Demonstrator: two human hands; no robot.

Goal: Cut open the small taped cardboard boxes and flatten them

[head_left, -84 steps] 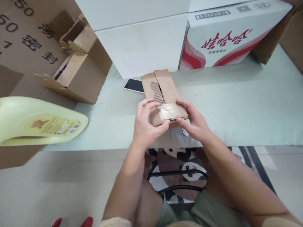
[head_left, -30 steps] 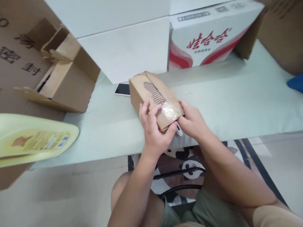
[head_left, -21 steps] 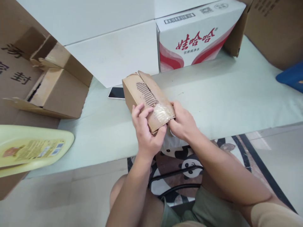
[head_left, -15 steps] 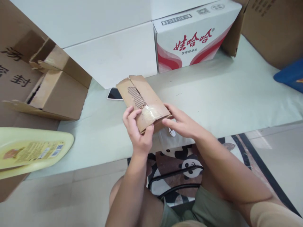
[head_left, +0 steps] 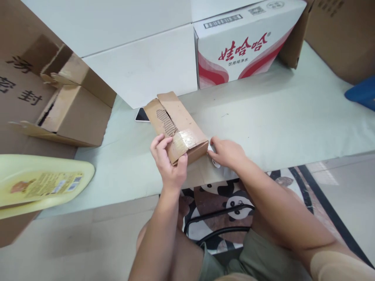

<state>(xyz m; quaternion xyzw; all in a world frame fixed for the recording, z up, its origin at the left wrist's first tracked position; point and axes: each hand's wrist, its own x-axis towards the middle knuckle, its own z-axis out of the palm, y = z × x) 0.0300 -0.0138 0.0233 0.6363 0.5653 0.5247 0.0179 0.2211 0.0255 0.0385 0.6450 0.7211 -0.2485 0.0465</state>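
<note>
A small brown cardboard box (head_left: 187, 121) with a torn, ridged patch and shiny clear tape on top is tilted over the green-covered surface. My left hand (head_left: 168, 162) grips its near left corner, thumb at the front end and fingers on the top. Just off the box's near right corner, my right hand (head_left: 228, 152) is closed with thumb and fingertips pinched on a small white item (head_left: 216, 162) with a dark mark. Most of that item is hidden by the fingers, so its kind is unclear. A phone (head_left: 142, 115) lies partly hidden behind the box.
White cartons (head_left: 140, 74) and a red-and-white water carton (head_left: 234, 54) line the back. Open brown boxes (head_left: 84, 117) and a yellow bottle (head_left: 43, 183) stand at left. A blue object (head_left: 361, 93) is at right. A panda-patterned mat (head_left: 205, 210) lies below.
My right hand has left the box's near right edge and closed on the small white item beside it. The box's front end now shows more. My left hand keeps its grip.
</note>
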